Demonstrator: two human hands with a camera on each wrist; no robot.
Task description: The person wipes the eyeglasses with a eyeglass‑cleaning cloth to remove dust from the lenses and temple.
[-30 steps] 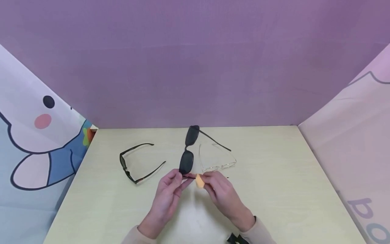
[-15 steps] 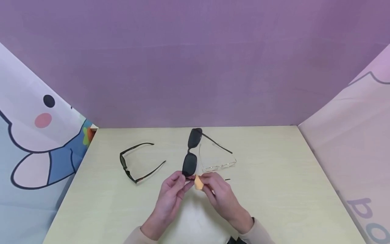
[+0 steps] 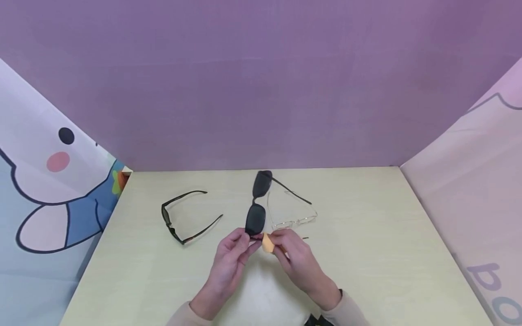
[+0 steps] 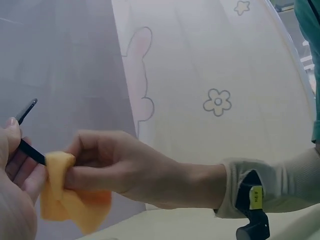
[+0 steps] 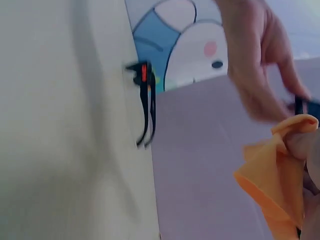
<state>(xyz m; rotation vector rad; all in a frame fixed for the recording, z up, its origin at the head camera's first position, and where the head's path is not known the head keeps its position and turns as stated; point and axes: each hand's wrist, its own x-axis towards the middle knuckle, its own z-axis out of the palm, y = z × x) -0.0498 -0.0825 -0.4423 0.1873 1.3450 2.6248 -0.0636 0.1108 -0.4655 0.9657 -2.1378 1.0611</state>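
Dark-lensed sunglasses [image 3: 255, 219] are held up above the table, tilted on end with both temples pointing right. My left hand [image 3: 230, 259] pinches them at the lower corner, near the hinge, between thumb and fingers. My right hand [image 3: 297, 258] pinches an orange cloth [image 3: 268, 243] folded round the lower temple. In the left wrist view the cloth [image 4: 75, 195] hangs below the right thumb, with the dark temple [image 4: 33, 151] running into it. The temple's tip shows just beyond the right hand in the head view.
Black-framed glasses [image 3: 171, 230] lie with temples spread on the table [image 3: 387, 253], left of the hands. Thin wire-framed glasses [image 3: 305, 221] lie behind the right hand, partly covered by the sunglasses. A purple panel [image 3: 261, 90] rises at the table's back edge.
The sunglasses and left hand have shifted slightly right and a little toward me. The right hand and cloth have moved only slightly along the temple; both grips stay the same.
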